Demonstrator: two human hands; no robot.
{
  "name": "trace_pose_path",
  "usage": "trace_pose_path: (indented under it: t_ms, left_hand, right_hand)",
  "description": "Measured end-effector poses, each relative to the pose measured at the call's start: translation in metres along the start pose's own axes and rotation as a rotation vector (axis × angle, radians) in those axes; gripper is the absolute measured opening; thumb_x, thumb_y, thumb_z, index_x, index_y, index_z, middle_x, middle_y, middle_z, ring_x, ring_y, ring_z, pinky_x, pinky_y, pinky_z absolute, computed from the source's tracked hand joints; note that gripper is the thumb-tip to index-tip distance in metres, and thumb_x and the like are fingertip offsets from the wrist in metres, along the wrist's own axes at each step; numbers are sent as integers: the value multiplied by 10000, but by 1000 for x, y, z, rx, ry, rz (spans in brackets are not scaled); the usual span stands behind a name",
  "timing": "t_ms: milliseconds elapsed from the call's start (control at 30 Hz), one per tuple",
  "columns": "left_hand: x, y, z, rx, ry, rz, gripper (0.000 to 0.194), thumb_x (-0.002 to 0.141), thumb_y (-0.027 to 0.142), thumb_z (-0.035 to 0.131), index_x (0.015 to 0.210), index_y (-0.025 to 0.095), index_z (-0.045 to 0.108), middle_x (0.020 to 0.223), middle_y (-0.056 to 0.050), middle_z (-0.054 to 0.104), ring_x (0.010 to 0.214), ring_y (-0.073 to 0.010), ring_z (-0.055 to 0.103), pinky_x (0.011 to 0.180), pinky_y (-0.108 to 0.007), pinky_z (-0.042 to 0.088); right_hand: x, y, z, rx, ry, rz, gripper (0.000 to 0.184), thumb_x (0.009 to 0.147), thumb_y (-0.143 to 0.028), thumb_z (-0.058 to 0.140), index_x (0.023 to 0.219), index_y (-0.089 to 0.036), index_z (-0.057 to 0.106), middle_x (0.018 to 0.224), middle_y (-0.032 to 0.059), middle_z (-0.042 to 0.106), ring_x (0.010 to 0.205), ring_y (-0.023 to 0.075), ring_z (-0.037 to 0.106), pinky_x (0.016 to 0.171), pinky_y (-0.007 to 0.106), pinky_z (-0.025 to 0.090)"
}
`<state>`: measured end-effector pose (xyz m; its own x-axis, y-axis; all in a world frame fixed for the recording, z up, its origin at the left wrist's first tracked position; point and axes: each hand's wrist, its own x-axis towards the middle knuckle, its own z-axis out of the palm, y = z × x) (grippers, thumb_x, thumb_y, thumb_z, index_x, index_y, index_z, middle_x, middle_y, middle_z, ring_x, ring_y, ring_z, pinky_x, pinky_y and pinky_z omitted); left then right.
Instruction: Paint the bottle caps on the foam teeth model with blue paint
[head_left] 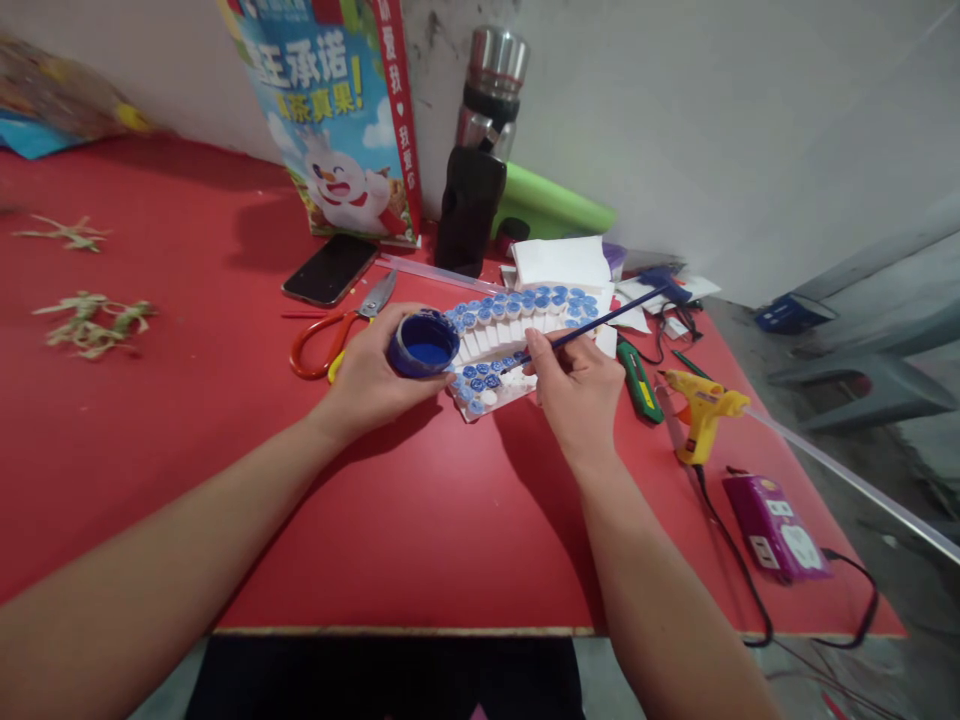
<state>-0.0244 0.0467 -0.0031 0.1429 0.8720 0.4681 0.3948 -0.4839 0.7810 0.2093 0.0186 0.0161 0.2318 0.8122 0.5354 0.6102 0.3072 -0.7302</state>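
Note:
My left hand (367,375) is wrapped round a small open jar of dark blue paint (424,343), tilted so its mouth faces me. Between the thumb and fingers of my right hand (574,385) is a thin blue paintbrush (600,322). Its tip reaches down to a white handmade model (487,342) lined with rows of small round pieces, most of them blue on top. One round piece (489,398) near the front edge is white. Whether the bristles touch a piece, I cannot tell. The right hand covers part of the model.
Scissors (322,345) and a phone (330,270) lie left of the model. Behind stand a printed bag (337,130) and a bottle (476,160). On the right are a green utility knife (640,382), a yellow glue gun (703,405) and a purple power socket (776,530) with cables.

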Motion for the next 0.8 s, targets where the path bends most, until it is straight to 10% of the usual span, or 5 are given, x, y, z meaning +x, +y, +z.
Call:
trace_pose_path:
  t_ms: [800]
  left_hand:
    - [1,2,0,-20,-9,-28,537,717,390,891,1167,205,665,1154,-77,772,1075,-285,737,990,-433,599]
  right_hand:
    - [-10,-5,8,-6,-124,-107,313,1035,-443,696,880,-179,764,688,15,735,592,141,660,597,277,464]
